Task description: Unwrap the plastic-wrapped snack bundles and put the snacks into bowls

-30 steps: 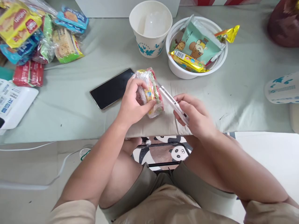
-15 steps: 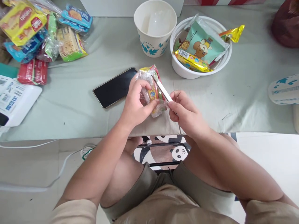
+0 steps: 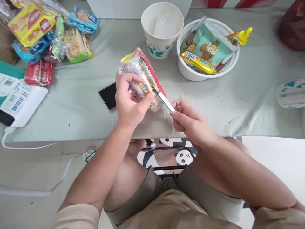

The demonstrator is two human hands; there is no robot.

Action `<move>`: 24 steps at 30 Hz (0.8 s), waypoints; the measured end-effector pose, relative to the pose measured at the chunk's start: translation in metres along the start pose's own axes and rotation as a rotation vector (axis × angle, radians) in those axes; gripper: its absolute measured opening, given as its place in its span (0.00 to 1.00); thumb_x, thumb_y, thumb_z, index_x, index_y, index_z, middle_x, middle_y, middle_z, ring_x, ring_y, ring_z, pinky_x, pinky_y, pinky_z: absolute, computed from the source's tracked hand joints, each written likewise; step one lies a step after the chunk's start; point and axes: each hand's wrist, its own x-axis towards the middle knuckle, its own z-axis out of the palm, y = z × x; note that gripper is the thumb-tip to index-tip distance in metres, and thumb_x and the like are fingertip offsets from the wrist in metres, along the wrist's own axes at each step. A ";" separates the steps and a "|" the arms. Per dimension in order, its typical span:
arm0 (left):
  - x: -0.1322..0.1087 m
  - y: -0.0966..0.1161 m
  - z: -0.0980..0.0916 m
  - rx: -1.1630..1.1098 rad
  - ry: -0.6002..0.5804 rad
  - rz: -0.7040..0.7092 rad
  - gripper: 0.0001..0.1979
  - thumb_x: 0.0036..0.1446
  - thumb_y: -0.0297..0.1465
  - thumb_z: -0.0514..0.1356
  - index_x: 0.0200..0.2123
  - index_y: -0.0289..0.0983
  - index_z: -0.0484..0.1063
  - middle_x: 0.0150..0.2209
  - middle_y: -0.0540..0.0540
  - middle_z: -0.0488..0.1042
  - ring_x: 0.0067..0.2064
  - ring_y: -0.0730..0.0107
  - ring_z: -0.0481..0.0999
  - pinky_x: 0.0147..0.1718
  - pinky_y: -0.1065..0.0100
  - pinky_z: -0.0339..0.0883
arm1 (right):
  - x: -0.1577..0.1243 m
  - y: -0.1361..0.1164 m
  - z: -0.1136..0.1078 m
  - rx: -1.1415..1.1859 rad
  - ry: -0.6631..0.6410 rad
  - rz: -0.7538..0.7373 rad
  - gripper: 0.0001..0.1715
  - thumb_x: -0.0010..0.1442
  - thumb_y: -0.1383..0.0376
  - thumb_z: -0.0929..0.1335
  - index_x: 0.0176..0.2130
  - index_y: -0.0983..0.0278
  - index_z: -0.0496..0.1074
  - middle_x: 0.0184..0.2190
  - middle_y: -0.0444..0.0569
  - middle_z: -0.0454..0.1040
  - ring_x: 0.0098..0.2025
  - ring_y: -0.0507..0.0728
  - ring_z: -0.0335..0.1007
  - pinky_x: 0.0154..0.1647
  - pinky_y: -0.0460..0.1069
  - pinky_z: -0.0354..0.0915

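Note:
My left hand point(image 3: 134, 100) is closed round the near left side of a crinkled clear plastic snack pack point(image 3: 154, 101), its thumb and fingers pressing the film. Red, green and yellow snack packaging shows through the pack. Pinched in my right hand point(image 3: 189, 122) is a slim, small white-handled knife point(image 3: 166, 101). Its dark metal tip touches the pack at the green strip; whether it has gone through the film is not clear. Under and beside my left hand lies a black phone point(image 3: 108, 97), partly covered.
A white paper cup point(image 3: 156, 44) with leaf prints stands behind the pack. To its right, a white bowl point(image 3: 187, 74) holds several snack packets. Wrapped snacks point(image 3: 30, 24) are heaped at back left. A white device point(image 3: 30, 98) with a cable sits at the left.
My left hand has moved left with the snack pack, which now shows more of its red side and hides more of the phone. The knife tip has slid lower along the pack.

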 end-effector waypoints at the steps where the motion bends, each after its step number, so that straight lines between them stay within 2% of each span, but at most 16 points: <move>1: 0.002 0.002 -0.001 -0.029 0.029 -0.010 0.25 0.51 0.47 0.74 0.44 0.47 0.67 0.46 0.47 0.68 0.42 0.63 0.75 0.36 0.61 0.74 | -0.001 0.001 -0.001 -0.015 -0.005 0.010 0.10 0.66 0.61 0.68 0.42 0.60 0.62 0.26 0.35 0.58 0.20 0.44 0.51 0.20 0.44 0.44; 8: 0.018 0.009 -0.012 -0.219 0.195 -0.019 0.31 0.42 0.47 0.79 0.41 0.45 0.66 0.39 0.53 0.68 0.34 0.73 0.71 0.32 0.66 0.67 | -0.007 0.009 -0.008 -0.206 -0.002 0.014 0.11 0.67 0.56 0.68 0.43 0.59 0.64 0.31 0.39 0.61 0.23 0.46 0.54 0.22 0.45 0.50; 11: 0.023 0.004 -0.021 -0.294 0.174 -0.047 0.32 0.44 0.47 0.79 0.42 0.45 0.64 0.38 0.53 0.69 0.34 0.73 0.72 0.33 0.66 0.67 | -0.010 0.002 -0.017 -0.363 0.023 -0.055 0.10 0.66 0.56 0.68 0.42 0.59 0.66 0.28 0.40 0.61 0.23 0.48 0.54 0.22 0.46 0.51; 13: 0.025 0.002 -0.026 -0.294 0.118 -0.100 0.32 0.46 0.47 0.78 0.43 0.46 0.63 0.38 0.53 0.70 0.38 0.69 0.75 0.37 0.63 0.69 | -0.012 -0.006 -0.031 -0.527 0.116 -0.194 0.08 0.65 0.58 0.68 0.40 0.59 0.67 0.26 0.41 0.63 0.23 0.50 0.55 0.23 0.48 0.53; 15: 0.024 0.003 -0.028 -0.272 0.076 -0.139 0.32 0.46 0.50 0.77 0.43 0.47 0.62 0.40 0.51 0.71 0.41 0.64 0.77 0.39 0.61 0.71 | -0.012 -0.012 -0.050 -0.752 0.292 -0.345 0.07 0.61 0.61 0.69 0.39 0.59 0.68 0.25 0.42 0.64 0.25 0.52 0.58 0.26 0.49 0.54; 17: 0.022 0.006 -0.026 -0.264 0.051 -0.164 0.31 0.46 0.53 0.75 0.42 0.47 0.63 0.40 0.50 0.72 0.42 0.63 0.77 0.39 0.60 0.71 | -0.011 -0.013 -0.070 -0.993 0.443 -0.413 0.08 0.57 0.64 0.70 0.38 0.59 0.68 0.26 0.43 0.65 0.26 0.54 0.59 0.29 0.51 0.55; 21: 0.019 0.013 -0.020 -0.335 0.036 -0.204 0.26 0.48 0.53 0.73 0.36 0.45 0.66 0.33 0.50 0.66 0.32 0.69 0.69 0.30 0.63 0.66 | -0.006 -0.003 -0.099 -1.359 0.542 -0.441 0.07 0.57 0.65 0.69 0.39 0.60 0.69 0.31 0.49 0.70 0.31 0.58 0.63 0.35 0.54 0.60; 24: 0.016 0.011 -0.014 -0.307 -0.014 -0.184 0.26 0.50 0.53 0.72 0.36 0.44 0.65 0.33 0.50 0.65 0.32 0.69 0.67 0.31 0.63 0.66 | -0.005 0.005 -0.096 -1.461 0.590 -0.562 0.05 0.62 0.62 0.68 0.40 0.59 0.71 0.36 0.55 0.73 0.39 0.63 0.67 0.43 0.60 0.63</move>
